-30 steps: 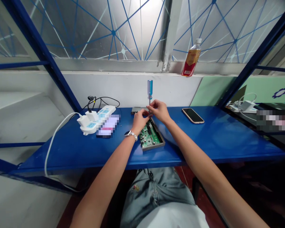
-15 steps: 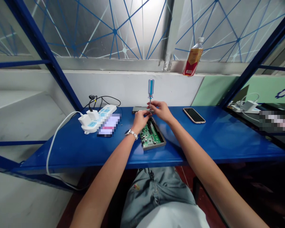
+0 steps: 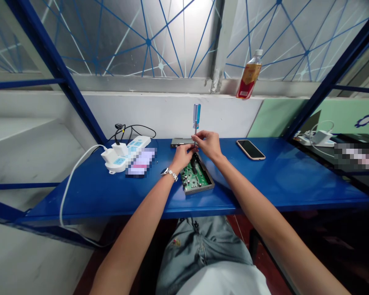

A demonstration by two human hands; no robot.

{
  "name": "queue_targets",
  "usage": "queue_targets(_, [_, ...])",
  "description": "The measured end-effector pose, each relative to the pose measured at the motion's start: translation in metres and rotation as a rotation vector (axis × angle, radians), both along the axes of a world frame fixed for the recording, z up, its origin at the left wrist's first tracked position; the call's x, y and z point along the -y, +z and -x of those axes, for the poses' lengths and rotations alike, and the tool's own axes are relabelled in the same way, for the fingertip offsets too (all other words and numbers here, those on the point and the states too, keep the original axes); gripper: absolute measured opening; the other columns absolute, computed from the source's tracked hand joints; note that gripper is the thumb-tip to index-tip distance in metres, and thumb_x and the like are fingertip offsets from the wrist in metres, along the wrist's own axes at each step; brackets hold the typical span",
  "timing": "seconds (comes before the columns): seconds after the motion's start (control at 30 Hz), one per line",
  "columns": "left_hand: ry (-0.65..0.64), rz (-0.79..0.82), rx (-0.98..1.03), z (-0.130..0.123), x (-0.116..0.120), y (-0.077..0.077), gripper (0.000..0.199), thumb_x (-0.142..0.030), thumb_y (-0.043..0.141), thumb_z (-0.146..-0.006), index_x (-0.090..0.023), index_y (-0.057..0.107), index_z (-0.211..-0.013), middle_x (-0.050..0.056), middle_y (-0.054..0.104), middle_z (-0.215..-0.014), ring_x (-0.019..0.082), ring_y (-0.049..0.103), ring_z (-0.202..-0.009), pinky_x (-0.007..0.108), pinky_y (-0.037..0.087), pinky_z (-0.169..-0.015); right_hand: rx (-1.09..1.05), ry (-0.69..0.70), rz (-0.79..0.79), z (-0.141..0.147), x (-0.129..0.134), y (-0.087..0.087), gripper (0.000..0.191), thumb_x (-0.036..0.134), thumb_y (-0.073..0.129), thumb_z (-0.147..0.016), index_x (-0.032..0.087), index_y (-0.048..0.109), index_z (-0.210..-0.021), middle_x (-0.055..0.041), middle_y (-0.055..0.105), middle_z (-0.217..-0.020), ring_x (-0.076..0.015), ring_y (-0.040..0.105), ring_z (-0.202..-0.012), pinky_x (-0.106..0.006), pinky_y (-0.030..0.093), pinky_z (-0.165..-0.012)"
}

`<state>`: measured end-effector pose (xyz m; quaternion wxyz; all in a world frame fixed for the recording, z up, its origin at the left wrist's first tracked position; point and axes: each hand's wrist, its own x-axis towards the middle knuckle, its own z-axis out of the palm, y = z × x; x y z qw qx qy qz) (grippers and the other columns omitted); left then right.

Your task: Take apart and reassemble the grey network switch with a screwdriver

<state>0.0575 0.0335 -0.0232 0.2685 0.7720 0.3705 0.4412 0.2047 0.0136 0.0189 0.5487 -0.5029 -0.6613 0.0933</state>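
Note:
A screwdriver (image 3: 197, 114) with a blue and clear handle stands nearly upright over the far end of an open grey metal case. My right hand (image 3: 209, 144) pinches its shaft. Close to the tip, my left hand (image 3: 183, 156) has its fingertips pressed together; what they hold, if anything, is too small to make out. Inside the case lies a green circuit board (image 3: 194, 176). The case (image 3: 201, 189) rests on the blue table (image 3: 264, 184), its far end partly hidden by my hands. Behind them lies a flat grey metal piece (image 3: 180, 141).
On the left are a white power strip (image 3: 135, 144) with plugs and cables, and a phone (image 3: 141, 162) with a blurred screen. Another phone (image 3: 250, 149) lies on the right. A bottle (image 3: 250, 76) stands on the window ledge.
The screwdriver's handle has shifted slightly right, with my right hand still at its shaft. My left hand has barely moved and the case stays in place.

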Motion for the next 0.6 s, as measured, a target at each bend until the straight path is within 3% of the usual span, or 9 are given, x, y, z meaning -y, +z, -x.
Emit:
queue_targets(0.07, [-0.013, 0.003, 0.005, 0.0, 0.0, -0.001, 0.02, -0.014, 0.062, -0.09, -0.016, 0.081, -0.097, 0.007, 0.082, -0.098, 0.026, 0.075, -0.096, 0.034, 0.054, -0.092, -0.008, 0.036, 0.009, -0.002, -0.001, 0.001, 0.026, 0.04, 0.067, -0.086, 0.016, 0.077, -0.086, -0.0056, 0.075, -0.078, -0.0205, 0.068, -0.075, -0.031, 0.051, -0.071])
queue_targets(0.17, [-0.02, 0.008, 0.014, -0.001, 0.0, -0.002, 0.019, -0.016, 0.062, -0.091, -0.017, 0.08, -0.097, 0.006, 0.082, -0.096, 0.024, 0.075, -0.095, 0.034, 0.055, -0.093, -0.086, 0.214, 0.018, -0.006, -0.005, 0.008, 0.038, 0.047, 0.062, -0.09, 0.018, 0.074, -0.111, -0.0097, 0.076, -0.106, -0.0232, 0.069, -0.097, -0.031, 0.053, -0.074])
queue_targets(0.27, [-0.009, 0.026, 0.03, -0.002, 0.001, -0.002, 0.017, -0.019, 0.064, -0.091, -0.018, 0.08, -0.097, 0.006, 0.082, -0.097, 0.024, 0.076, -0.095, 0.033, 0.055, -0.092, -0.159, 0.38, 0.055, -0.012, -0.01, 0.016, 0.041, 0.051, 0.058, -0.093, 0.019, 0.072, -0.115, -0.0105, 0.075, -0.116, -0.0226, 0.067, -0.102, -0.034, 0.054, -0.081])
queue_targets(0.4, [-0.01, 0.064, 0.041, -0.003, 0.002, -0.002, 0.019, -0.019, 0.061, -0.094, -0.018, 0.078, -0.099, 0.006, 0.082, -0.095, 0.023, 0.076, -0.096, 0.034, 0.056, -0.093, -0.205, 0.383, 0.075, -0.016, -0.014, 0.023, 0.036, 0.053, 0.069, -0.085, 0.02, 0.071, -0.098, -0.0084, 0.076, -0.102, -0.0215, 0.067, -0.095, -0.034, 0.053, -0.081])
queue_targets(0.6, [0.012, 0.016, 0.016, -0.004, 0.004, -0.004, 0.021, -0.018, 0.06, -0.095, -0.02, 0.08, -0.102, 0.006, 0.081, -0.108, 0.024, 0.074, -0.106, 0.034, 0.054, -0.099, -0.264, 0.22, -0.031, -0.01, -0.016, 0.022, 0.036, 0.047, 0.079, -0.076, 0.022, 0.053, -0.077, -0.0009, 0.065, -0.078, -0.0159, 0.058, -0.073, -0.032, 0.049, -0.073])
